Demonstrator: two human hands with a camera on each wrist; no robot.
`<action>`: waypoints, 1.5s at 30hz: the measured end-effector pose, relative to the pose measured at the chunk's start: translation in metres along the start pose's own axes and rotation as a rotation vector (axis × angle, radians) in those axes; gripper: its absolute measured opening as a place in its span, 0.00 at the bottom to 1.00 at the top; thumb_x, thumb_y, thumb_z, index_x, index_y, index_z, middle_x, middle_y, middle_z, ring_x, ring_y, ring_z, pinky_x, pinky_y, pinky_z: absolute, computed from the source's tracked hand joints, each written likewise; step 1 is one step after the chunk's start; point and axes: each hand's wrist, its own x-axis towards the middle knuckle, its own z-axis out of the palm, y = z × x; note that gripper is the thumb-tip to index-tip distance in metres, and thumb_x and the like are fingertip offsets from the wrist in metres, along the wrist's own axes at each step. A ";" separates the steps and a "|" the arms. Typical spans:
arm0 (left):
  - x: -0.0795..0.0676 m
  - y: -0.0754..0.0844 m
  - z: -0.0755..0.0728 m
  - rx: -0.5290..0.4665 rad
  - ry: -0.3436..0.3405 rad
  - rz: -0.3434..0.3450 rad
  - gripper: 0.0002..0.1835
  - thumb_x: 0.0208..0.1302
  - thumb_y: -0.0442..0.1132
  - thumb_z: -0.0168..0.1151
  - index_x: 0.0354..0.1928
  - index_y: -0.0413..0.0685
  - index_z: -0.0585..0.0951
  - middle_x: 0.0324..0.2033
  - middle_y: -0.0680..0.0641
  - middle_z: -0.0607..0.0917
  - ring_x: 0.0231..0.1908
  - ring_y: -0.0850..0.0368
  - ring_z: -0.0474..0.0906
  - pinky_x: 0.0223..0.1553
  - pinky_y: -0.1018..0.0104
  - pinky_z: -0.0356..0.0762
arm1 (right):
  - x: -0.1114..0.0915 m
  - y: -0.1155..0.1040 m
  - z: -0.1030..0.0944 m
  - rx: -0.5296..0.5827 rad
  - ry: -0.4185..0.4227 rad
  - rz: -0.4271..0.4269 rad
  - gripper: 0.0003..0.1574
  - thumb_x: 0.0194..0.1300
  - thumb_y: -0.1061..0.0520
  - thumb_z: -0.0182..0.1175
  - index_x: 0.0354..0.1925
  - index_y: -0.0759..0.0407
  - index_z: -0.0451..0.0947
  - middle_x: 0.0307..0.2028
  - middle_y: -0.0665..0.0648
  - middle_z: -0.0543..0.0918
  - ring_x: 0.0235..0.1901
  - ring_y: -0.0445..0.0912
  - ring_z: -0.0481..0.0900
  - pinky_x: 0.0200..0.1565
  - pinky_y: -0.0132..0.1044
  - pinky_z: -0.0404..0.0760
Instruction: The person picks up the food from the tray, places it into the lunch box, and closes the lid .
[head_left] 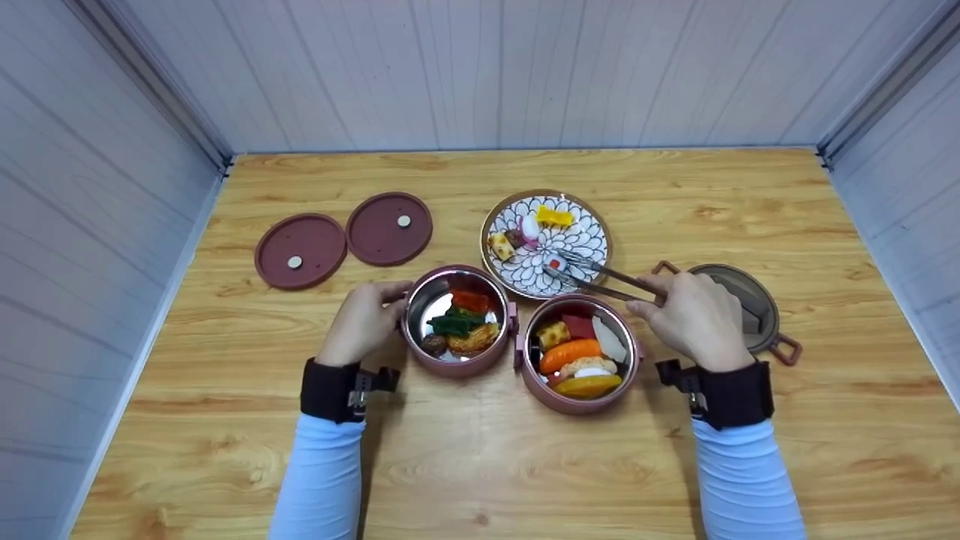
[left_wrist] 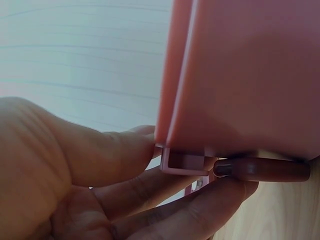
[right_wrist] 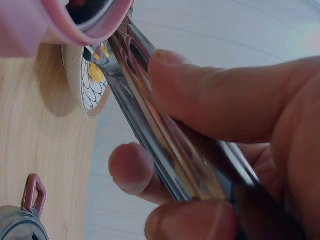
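Note:
My left hand (head_left: 356,322) holds the left side of a round pink lunch container (head_left: 454,367), thumb at the rim and fingers by its side clip (left_wrist: 185,170). Toy food lies inside, including a green piece (head_left: 456,322). My right hand (head_left: 697,315) grips metal tongs (head_left: 622,278), which slant over the patterned plate (head_left: 525,281). Their tips stand either side of a small white-and-red piece (head_left: 556,264); I cannot tell whether they touch it. A second pink container (head_left: 577,403), filled with toy food such as an orange sausage-like piece (head_left: 571,352), stands below the tongs.
Two dark red round lids, one (head_left: 300,262) left of the other (head_left: 382,236), lie at the back left. Yellow (head_left: 553,217) and other toy pieces rest on the plate. Partly behind my right hand is a dark round lid (head_left: 766,319) with loop handles.

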 end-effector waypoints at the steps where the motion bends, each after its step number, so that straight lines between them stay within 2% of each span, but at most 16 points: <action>1: 0.000 0.000 0.000 0.002 -0.001 0.002 0.17 0.70 0.30 0.58 0.59 0.35 0.80 0.51 0.38 0.84 0.46 0.50 0.81 0.46 0.57 0.78 | 0.000 0.000 0.000 -0.002 -0.001 0.001 0.32 0.61 0.39 0.67 0.61 0.50 0.81 0.36 0.67 0.84 0.33 0.62 0.79 0.21 0.45 0.67; 8: 0.003 0.002 -0.002 0.011 -0.001 0.013 0.17 0.70 0.29 0.57 0.59 0.35 0.79 0.51 0.38 0.84 0.47 0.50 0.81 0.47 0.56 0.78 | 0.001 0.000 -0.004 -0.011 0.019 -0.009 0.32 0.61 0.39 0.67 0.60 0.49 0.81 0.41 0.72 0.83 0.37 0.68 0.80 0.23 0.51 0.70; 14: 0.004 0.003 -0.002 0.007 -0.002 0.013 0.18 0.70 0.29 0.57 0.60 0.35 0.79 0.52 0.38 0.84 0.45 0.50 0.81 0.46 0.57 0.79 | 0.002 0.001 -0.003 -0.015 0.031 -0.010 0.31 0.62 0.39 0.67 0.60 0.49 0.81 0.39 0.71 0.84 0.36 0.66 0.80 0.23 0.50 0.69; 21: 0.005 0.003 -0.001 -0.004 -0.001 -0.006 0.18 0.70 0.30 0.57 0.60 0.35 0.79 0.52 0.39 0.84 0.45 0.51 0.80 0.45 0.58 0.78 | 0.003 0.002 -0.001 -0.024 0.059 -0.009 0.27 0.62 0.40 0.67 0.57 0.49 0.83 0.39 0.71 0.84 0.38 0.67 0.80 0.26 0.56 0.71; 25: 0.004 0.003 -0.001 -0.003 -0.003 -0.001 0.18 0.70 0.30 0.57 0.60 0.35 0.79 0.52 0.38 0.84 0.46 0.50 0.80 0.46 0.58 0.78 | 0.003 0.002 -0.001 -0.027 0.083 -0.017 0.27 0.62 0.41 0.67 0.56 0.51 0.84 0.36 0.70 0.84 0.35 0.66 0.80 0.24 0.55 0.70; 30: 0.001 0.001 0.000 -0.006 -0.012 -0.020 0.18 0.71 0.31 0.57 0.60 0.36 0.79 0.53 0.39 0.84 0.48 0.50 0.80 0.48 0.57 0.78 | -0.001 0.002 -0.002 -0.001 0.152 -0.019 0.29 0.62 0.41 0.68 0.55 0.54 0.84 0.39 0.71 0.85 0.33 0.67 0.80 0.21 0.54 0.69; 33: -0.001 -0.002 0.001 -0.007 -0.014 -0.030 0.18 0.71 0.31 0.58 0.60 0.36 0.79 0.53 0.39 0.84 0.49 0.50 0.80 0.50 0.57 0.78 | -0.007 -0.002 -0.004 0.049 0.229 -0.056 0.28 0.61 0.41 0.69 0.54 0.55 0.85 0.36 0.67 0.86 0.26 0.61 0.78 0.17 0.48 0.65; 35: -0.001 -0.003 0.001 -0.011 -0.013 -0.024 0.18 0.71 0.31 0.58 0.60 0.35 0.79 0.53 0.39 0.84 0.50 0.49 0.80 0.50 0.56 0.78 | -0.012 -0.007 -0.006 0.083 0.293 -0.099 0.26 0.60 0.43 0.70 0.52 0.54 0.86 0.30 0.63 0.87 0.20 0.55 0.74 0.15 0.44 0.61; 38: -0.001 -0.003 0.001 -0.017 -0.008 -0.022 0.18 0.70 0.30 0.58 0.60 0.35 0.79 0.52 0.39 0.84 0.51 0.49 0.80 0.51 0.56 0.78 | -0.020 -0.015 -0.008 0.112 0.381 -0.174 0.23 0.58 0.46 0.73 0.50 0.54 0.87 0.21 0.55 0.83 0.15 0.48 0.67 0.14 0.40 0.56; 41: 0.000 -0.001 0.001 -0.016 -0.006 -0.019 0.17 0.70 0.30 0.58 0.60 0.35 0.79 0.52 0.39 0.84 0.50 0.49 0.80 0.50 0.56 0.78 | -0.026 -0.026 -0.010 0.107 0.429 -0.233 0.23 0.56 0.48 0.74 0.50 0.53 0.87 0.13 0.49 0.72 0.11 0.44 0.60 0.12 0.38 0.52; 45: 0.001 0.000 0.000 -0.006 -0.005 -0.007 0.18 0.70 0.30 0.58 0.60 0.35 0.79 0.52 0.38 0.84 0.48 0.49 0.80 0.49 0.55 0.78 | -0.032 -0.039 -0.006 0.089 0.454 -0.306 0.24 0.54 0.47 0.76 0.49 0.52 0.87 0.09 0.44 0.56 0.09 0.40 0.50 0.11 0.36 0.48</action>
